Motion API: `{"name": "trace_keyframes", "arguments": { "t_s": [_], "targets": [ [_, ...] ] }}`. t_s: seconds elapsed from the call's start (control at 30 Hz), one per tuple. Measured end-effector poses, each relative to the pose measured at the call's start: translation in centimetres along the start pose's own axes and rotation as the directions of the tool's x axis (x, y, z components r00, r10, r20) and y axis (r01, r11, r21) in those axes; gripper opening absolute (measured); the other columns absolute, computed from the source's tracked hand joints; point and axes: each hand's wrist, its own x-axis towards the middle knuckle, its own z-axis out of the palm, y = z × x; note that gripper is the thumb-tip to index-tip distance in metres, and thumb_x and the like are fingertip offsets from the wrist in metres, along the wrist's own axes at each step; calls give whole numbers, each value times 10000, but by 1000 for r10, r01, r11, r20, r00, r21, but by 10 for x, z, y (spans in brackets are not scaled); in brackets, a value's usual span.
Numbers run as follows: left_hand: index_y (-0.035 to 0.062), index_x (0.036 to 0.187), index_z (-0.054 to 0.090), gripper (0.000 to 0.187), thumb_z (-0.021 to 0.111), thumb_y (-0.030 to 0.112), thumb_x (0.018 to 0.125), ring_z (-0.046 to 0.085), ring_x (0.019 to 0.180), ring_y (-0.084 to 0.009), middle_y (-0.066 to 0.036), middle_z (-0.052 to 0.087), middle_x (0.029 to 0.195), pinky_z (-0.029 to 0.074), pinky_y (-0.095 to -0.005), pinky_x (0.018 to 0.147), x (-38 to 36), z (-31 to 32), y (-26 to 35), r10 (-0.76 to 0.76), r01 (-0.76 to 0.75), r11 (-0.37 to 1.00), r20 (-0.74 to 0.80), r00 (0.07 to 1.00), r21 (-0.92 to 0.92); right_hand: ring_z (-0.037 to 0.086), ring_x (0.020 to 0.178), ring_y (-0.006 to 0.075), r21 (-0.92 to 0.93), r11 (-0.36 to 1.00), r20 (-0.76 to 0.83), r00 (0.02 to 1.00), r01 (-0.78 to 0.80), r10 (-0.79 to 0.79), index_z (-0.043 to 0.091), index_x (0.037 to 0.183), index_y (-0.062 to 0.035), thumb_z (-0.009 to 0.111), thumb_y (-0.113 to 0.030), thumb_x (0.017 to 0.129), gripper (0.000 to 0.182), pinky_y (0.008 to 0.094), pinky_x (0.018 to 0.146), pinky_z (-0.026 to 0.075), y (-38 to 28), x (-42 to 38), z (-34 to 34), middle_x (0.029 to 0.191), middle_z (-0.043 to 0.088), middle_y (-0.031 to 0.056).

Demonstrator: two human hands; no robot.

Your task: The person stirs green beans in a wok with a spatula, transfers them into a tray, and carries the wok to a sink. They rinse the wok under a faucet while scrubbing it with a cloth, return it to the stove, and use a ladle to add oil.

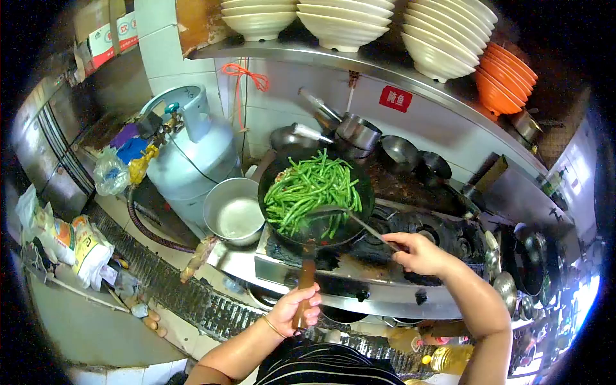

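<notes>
A dark wok (367, 197) sits on the stove, heaped with green beans (314, 189). My left hand (296, 309) is wrapped round the wok's wooden handle (307, 273), which points toward me. In my right hand (417, 251) is the handle of a metal ladle (366, 224); its bowl rests among the beans at the near right side. Some small reddish bits show at the wok's left edge and bottom. The underside of the wok is hidden.
Left of the wok stand a metal pot (234, 208) and a gas cylinder (192, 154) with a hose. Several saucepans (359, 131) line the back. Overhead, a shelf (308, 52) bears stacked white bowls (343, 25) and orange bowls (505, 80). Blackened burners (443, 240) lie to the right.
</notes>
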Motion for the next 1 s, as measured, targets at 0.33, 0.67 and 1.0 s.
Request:
{"name": "trace_keyframes", "arguments": {
  "t_s": [0.33, 0.67, 1.0],
  "targets": [
    [154, 1017, 528, 112, 572, 222, 939, 487, 576, -135, 8, 510, 764, 411, -286, 486, 11, 10, -17, -5, 5, 998, 11, 1000, -60, 504, 466, 127, 269, 945, -238, 937, -188, 255, 446, 1355, -63, 511, -64, 870, 489, 282, 365, 412, 4, 108, -24, 768, 579, 66],
    [137, 1023, 544, 118, 577, 204, 932, 493, 575, -142, -4, 514, 753, 414, -286, 483, 12, 11, -21, 26, -27, 998, -15, 1000, -63, 625, 794, 352, -535, 740, 99, 900, 408, -425, 480, 1330, -104, 537, -86, 815, 518, 458, 700, 515, -17, 83, -11, 918, 641, 192],
    [131, 1034, 572, 125, 569, 204, 933, 490, 566, -141, -15, 537, 776, 412, -294, 482, 13, 9, -19, 15, -13, 994, 16, 1000, -107, 613, 795, 360, -754, 630, 12, 962, 187, -271, 559, 1234, -129, 618, -52, 729, 514, 439, 703, 510, -57, -47, -73, 885, 615, 163]
  ]
}}
